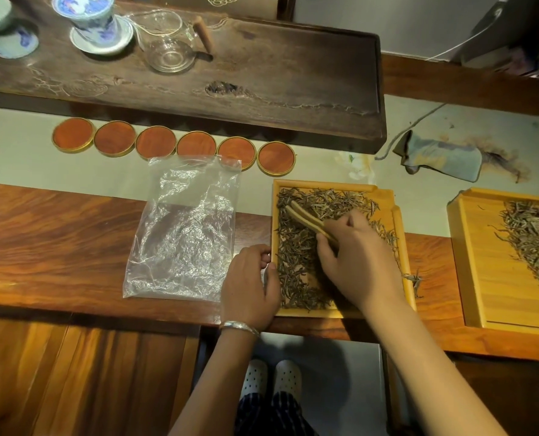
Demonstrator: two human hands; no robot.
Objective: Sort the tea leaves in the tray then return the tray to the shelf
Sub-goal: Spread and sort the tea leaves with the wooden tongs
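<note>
One head-worn camera looks steeply down from close above at the wooden table (pixel 73 240) edge and floor.

Warm, yellowish light fell from above, and the middle of the frame was evenly lit. The plastic bag (pixel 184 229) at centre left threw back white glints off its crinkles. The polished counter (pixel 57 240) carried a soft sheen at lower left. Under the counter edge it went dim, with the floor (pixel 331 372) in shadow at bottom centre. The dark wooden tea board (pixel 261 73) up top swallowed the light. Straight edges bowed toward the corners, a wide-angle bend. The upper left and far right corners went soft and smeared; the centre stayed sharp.
</note>
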